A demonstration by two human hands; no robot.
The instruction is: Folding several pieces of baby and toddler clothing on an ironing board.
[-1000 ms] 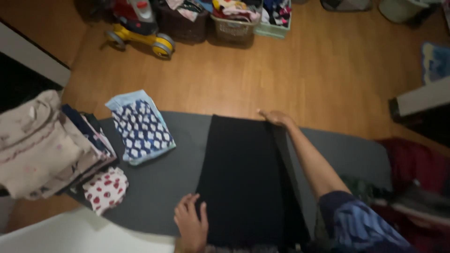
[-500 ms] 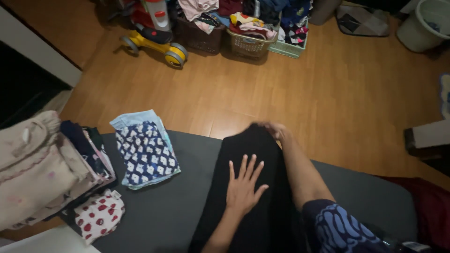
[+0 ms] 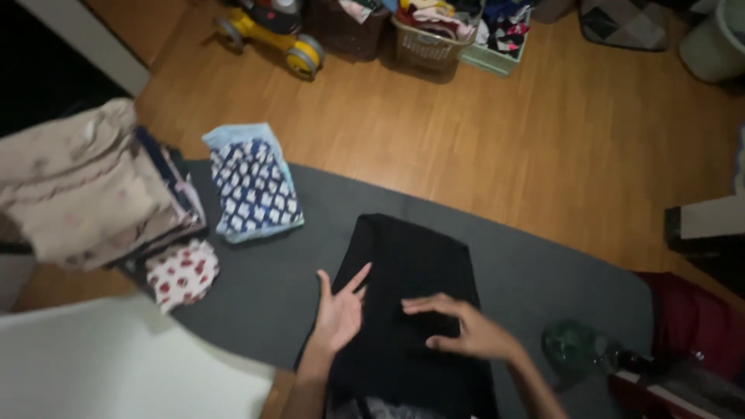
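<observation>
Both hands lie open and flat, gripping nothing. The left hand (image 3: 339,310) rests on the near-left edge of the folded black garment (image 3: 411,302); the right hand (image 3: 466,332) presses its near-right part. The garment's long axis runs away from the person along the dark grey surface (image 3: 264,302).

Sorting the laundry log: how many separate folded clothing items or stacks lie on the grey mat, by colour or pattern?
Black garment, under both hands: 1
Blue and white patterned stack: 1
White piece with red spots: 1
Beige and dark mixed pile at the mat's left edge: 1
Total: 4
</observation>
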